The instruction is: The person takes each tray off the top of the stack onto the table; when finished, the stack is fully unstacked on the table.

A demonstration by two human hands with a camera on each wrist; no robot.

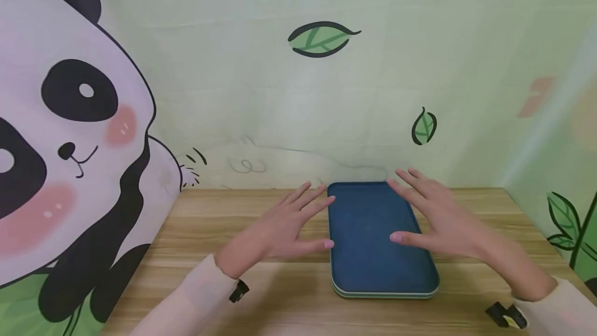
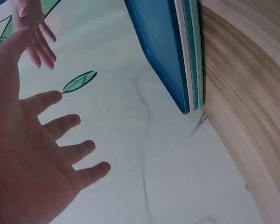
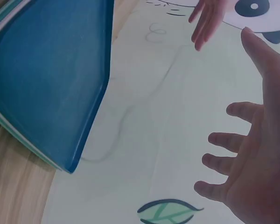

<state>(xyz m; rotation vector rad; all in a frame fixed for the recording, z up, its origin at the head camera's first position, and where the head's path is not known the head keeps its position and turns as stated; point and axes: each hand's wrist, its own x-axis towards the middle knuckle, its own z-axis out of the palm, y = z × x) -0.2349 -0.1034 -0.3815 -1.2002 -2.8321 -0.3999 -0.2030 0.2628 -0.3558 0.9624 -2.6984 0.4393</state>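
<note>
A stack of rectangular trays lies on the wooden table, its top one a dark blue tray with a low rim. Paler edges, pinkish and teal, show beneath the blue one in the left wrist view. My left hand is held with fingers spread beside the stack's left edge, holding nothing. On the other side, my right hand is spread the same way, its thumb and fingertips overlapping the tray's right part in the head view. In both wrist views the palms and fingers show apart from the blue tray.
The wooden table ends at the back against a pale green cloth printed with leaves. A large printed panda covers the cloth at left. Black devices are strapped at both wrists, below light sleeves.
</note>
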